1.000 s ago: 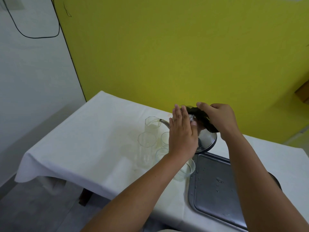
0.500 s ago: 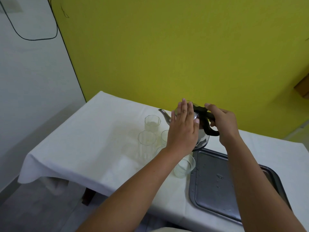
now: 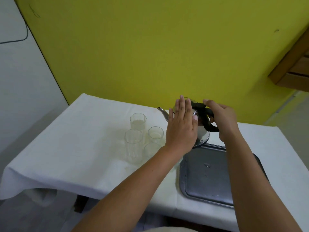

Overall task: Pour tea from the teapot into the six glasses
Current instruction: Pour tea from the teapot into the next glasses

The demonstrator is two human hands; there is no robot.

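A steel teapot with a black handle is held near upright above the table, its spout pointing left. My right hand grips the black handle. My left hand lies flat, fingers straight, against the pot's lid and near side, hiding most of the body. Left of the pot stand several clear glasses: a far glass and a middle glass hold pale tea, and a tall near glass looks empty. Another glass is partly behind my left forearm.
A grey metal tray with a few drops lies on the white tablecloth at the right, under my right forearm. A yellow wall rises just behind the table. A wooden cabinet hangs at the upper right.
The teapot has tipped back from a pouring tilt over the glasses to near upright and moved slightly right. Both hands stay on it.
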